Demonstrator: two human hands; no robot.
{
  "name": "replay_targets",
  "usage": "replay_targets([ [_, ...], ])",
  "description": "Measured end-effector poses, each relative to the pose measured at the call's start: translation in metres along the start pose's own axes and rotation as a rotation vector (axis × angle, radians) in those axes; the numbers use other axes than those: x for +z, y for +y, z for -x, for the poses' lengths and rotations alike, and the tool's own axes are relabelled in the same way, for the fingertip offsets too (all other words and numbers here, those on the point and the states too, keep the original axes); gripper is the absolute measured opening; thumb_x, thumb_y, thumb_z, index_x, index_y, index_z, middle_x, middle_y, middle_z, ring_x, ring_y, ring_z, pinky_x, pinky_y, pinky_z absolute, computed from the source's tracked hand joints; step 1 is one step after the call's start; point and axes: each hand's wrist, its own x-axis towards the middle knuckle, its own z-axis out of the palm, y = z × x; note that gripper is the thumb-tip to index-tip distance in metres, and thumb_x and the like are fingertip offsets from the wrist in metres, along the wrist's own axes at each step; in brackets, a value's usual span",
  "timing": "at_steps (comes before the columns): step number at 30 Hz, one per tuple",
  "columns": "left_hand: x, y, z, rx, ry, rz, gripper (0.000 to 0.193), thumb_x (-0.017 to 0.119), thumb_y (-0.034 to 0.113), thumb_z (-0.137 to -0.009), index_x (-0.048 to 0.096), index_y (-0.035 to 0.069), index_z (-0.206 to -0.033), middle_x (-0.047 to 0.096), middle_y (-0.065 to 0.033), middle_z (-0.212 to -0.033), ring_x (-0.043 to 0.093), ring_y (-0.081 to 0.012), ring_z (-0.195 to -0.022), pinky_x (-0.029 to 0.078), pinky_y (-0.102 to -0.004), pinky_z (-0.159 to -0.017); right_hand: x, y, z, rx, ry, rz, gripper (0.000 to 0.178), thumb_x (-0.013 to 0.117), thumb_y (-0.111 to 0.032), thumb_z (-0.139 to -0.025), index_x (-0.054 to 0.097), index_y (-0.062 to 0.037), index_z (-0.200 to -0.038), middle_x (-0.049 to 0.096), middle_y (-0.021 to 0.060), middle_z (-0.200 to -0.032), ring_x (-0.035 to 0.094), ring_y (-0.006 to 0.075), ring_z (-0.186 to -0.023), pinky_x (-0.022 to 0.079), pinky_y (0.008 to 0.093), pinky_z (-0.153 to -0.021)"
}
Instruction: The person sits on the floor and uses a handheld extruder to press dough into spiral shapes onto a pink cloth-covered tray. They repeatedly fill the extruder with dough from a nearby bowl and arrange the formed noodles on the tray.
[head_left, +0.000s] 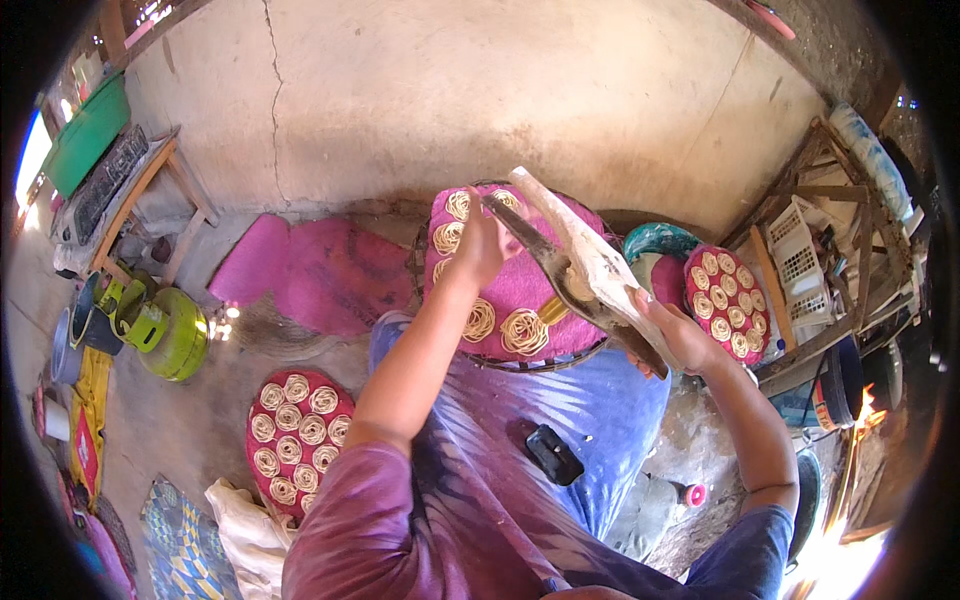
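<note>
- Now a wooden press (582,240) is held up over the round tray (535,367), tilted, not lying on it.
- It is long, and slants from far left down to near right.
- One bar is pale, and the other is dark; a gold tube (553,311) sticks out toward the near left.
- The left hand (483,245) holds the far end, with some fingers hidden.
- The right hand (672,332) has its fingers curled around the near end.
- The round tray has pink cloth (570,335) in it, and curly dough swirls (524,332) sit near its edge.
- Many swirls fill a red-pink mat (303,390) at the left, and more fill another mat (711,328) at the right.
- A green tub (93,133) stands far left; I can't see inside it.
</note>
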Motion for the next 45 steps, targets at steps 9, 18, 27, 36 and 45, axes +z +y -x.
replay_targets([
  [9, -0.003, -0.045, 0.045, -0.351, -0.145, -0.942, 0.093, 0.013, 0.074, -0.095, 0.053, 0.002, -0.138, 0.06, -0.0184, -0.131, 0.048, -0.0269, -0.132, 0.027, -0.0423, -0.114, 0.001, 0.02, -0.004, -0.109, 0.03, -0.163, 0.074, 0.034, -0.07, -0.096, 0.059, 0.0005, -0.098, 0.06, 0.0106, -0.069, 0.061, 0.0191, -0.056, 0.049, 0.0318, -0.047],
  [18, -0.014, -0.035, 0.068, -0.111, -0.166, -1.151, 0.085, 0.012, 0.068, -0.098, 0.049, 0.004, -0.142, 0.045, -0.0166, -0.147, 0.039, -0.0343, -0.136, 0.026, -0.0467, -0.115, -0.013, 0.041, -0.016, -0.188, 0.038, -0.256, 0.066, 0.024, -0.063, -0.1, 0.054, -0.0052, -0.112, 0.062, 0.0141, -0.074, 0.062, 0.0225, -0.059, 0.052, 0.0346, -0.052],
  [27, 0.003, -0.008, 0.124, 0.554, -0.201, -2.183, 0.06, 0.052, 0.052, -0.093, 0.057, 0.009, -0.135, 0.037, -0.0121, -0.153, 0.031, -0.034, -0.138, 0.022, -0.053, -0.116, -0.011, 0.041, -0.004, -0.251, 0.091, -0.282, 0.068, 0.027, -0.064, -0.1, 0.055, -0.0037, -0.114, 0.062, 0.0111, -0.075, 0.063, 0.0187, -0.058, 0.051, 0.0322, -0.049],
  [36, 0.074, 0.106, 0.007, 0.283, -0.573, 0.267, 0.101, 0.024, 0.079, -0.089, 0.032, -0.003, -0.147, 0.035, -0.0257, -0.15, 0.038, -0.0379, -0.138, 0.028, -0.0534, -0.116, -0.004, -0.03, -0.018, -0.262, -0.297, -0.247, 0.078, 0.02, -0.071, -0.096, 0.055, -0.0045, -0.117, 0.063, 0.0166, -0.078, 0.063, 0.0222, -0.059, 0.05, 0.0322, -0.052],
  [45, -0.034, 0.06, -0.095, 0.33, 0.009, 0.548, 0.058, 0.036, 0.061, -0.096, 0.052, 0.006, -0.097, 0.055, -0.0077, -0.087, 0.054, -0.0247, -0.083, 0.045, -0.0424, -0.087, -0.008, -0.081, -0.12, -0.018, -0.276, 0.027, 0.073, 0.024, -0.071, -0.097, 0.057, -0.0067, -0.11, 0.06, 0.0111, -0.078, 0.059, 0.0188, -0.06, 0.05, 0.034, -0.052],
])
